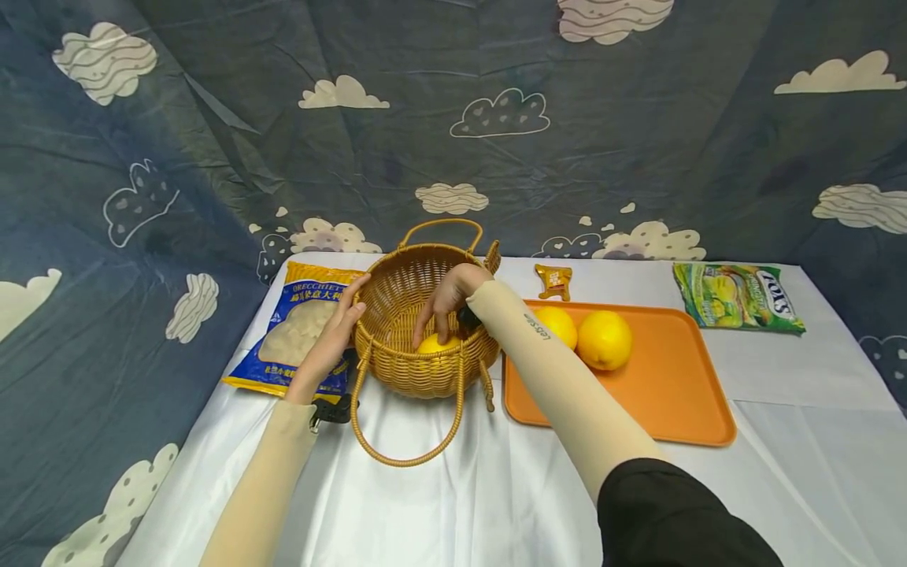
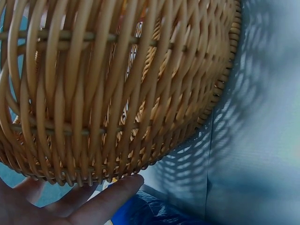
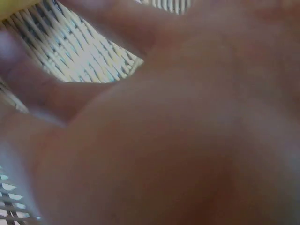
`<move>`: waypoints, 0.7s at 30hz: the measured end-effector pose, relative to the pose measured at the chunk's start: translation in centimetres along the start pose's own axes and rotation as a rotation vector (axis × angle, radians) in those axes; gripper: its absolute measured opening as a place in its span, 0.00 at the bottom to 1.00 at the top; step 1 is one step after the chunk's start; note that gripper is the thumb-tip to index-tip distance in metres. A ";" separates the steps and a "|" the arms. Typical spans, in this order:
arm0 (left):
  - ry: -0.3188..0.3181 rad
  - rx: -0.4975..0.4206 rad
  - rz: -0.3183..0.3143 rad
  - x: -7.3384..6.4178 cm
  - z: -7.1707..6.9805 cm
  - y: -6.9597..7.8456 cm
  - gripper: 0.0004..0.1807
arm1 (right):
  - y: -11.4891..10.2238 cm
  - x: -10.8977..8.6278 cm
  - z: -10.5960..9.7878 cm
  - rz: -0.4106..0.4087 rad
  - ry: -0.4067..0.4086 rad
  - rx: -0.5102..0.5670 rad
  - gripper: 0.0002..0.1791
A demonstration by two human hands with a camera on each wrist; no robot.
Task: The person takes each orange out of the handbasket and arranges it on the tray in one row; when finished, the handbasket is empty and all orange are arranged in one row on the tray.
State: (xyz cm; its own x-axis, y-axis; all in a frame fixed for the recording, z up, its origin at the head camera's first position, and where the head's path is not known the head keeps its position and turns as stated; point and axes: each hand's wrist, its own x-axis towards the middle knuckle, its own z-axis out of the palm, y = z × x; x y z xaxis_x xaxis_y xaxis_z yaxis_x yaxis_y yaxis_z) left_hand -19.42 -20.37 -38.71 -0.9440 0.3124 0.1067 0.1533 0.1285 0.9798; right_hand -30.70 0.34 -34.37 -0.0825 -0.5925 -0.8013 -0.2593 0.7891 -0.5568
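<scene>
In the head view a wicker basket (image 1: 425, 376) stands mid-table, one handle raised behind, the other hanging in front. My left hand (image 1: 333, 342) rests against its left rim. In the left wrist view the fingers (image 2: 110, 199) lie fairly straight against the weave (image 2: 117, 93). My right hand (image 1: 453, 295) reaches down inside, fingers bent about a yellow orange (image 1: 438, 344) at the bottom; the front wall partly hides the fruit. The right wrist view is mostly palm (image 3: 164, 140), with a sliver of yellow fruit (image 3: 14, 7) at the top left corner.
An orange tray (image 1: 666, 378) on the right bears two more oranges (image 1: 605, 340), partly behind my right forearm. A small gold packet (image 1: 554, 281) lies behind it, a green candy bag (image 1: 737, 295) at the far right. Beside my left hand lies a blue pasta bag (image 1: 290, 323).
</scene>
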 end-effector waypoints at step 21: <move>0.016 0.008 -0.008 0.7 -0.8 -2.8 0.29 | 0.1 -0.1 0.4 0.001 0.212 0.143 0.21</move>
State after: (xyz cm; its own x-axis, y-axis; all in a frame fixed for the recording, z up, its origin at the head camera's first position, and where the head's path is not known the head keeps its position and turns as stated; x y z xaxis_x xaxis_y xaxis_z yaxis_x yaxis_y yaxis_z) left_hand -20.73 -21.28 -41.27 -0.9496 0.2966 0.1016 0.1481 0.1389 0.9792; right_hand -30.36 0.54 -34.38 -0.2868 -0.6009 -0.7461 -0.1220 0.7954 -0.5937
